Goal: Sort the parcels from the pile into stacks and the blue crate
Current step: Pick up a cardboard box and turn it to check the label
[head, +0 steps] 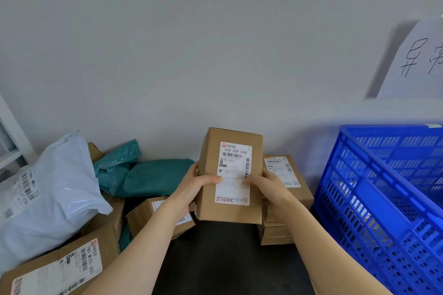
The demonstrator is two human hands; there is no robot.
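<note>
1. Nearest the camera, at the lower left, a large brown cardboard box (60, 268) is seen lying on the dark tabletop (223, 258); the code "780 M705 002" can be read on its white label.
2. Above the table's middle, a small upright brown cardboard parcel (230, 175) is held off the surface between both hands.
3. The left hand (195, 187) is wrapped around the parcel's left edge, its thumb pressed onto the white shipping label (233, 173).
4. The right hand (268, 187) is closed on the right edge, its thumb likewise laid on the label.
5. "520 009 040" is printed in large digits on that label, above a barcode; the smaller print is too fine to be read.
6. Just behind the right hand, a stack of brown cardboard boxes (285, 199) is seen, with a labelled box on top.
7. To the right, a blue perforated plastic crate (374, 199) is set beside that stack.
8. To the left, a white plastic mailer bag (55, 189) and teal plastic mailer bags (148, 177) are heaped with further boxes.
9. Farthest away, a white paper sheet with handwritten characters (417, 60) is fixed to the grey wall (191, 43).
</note>
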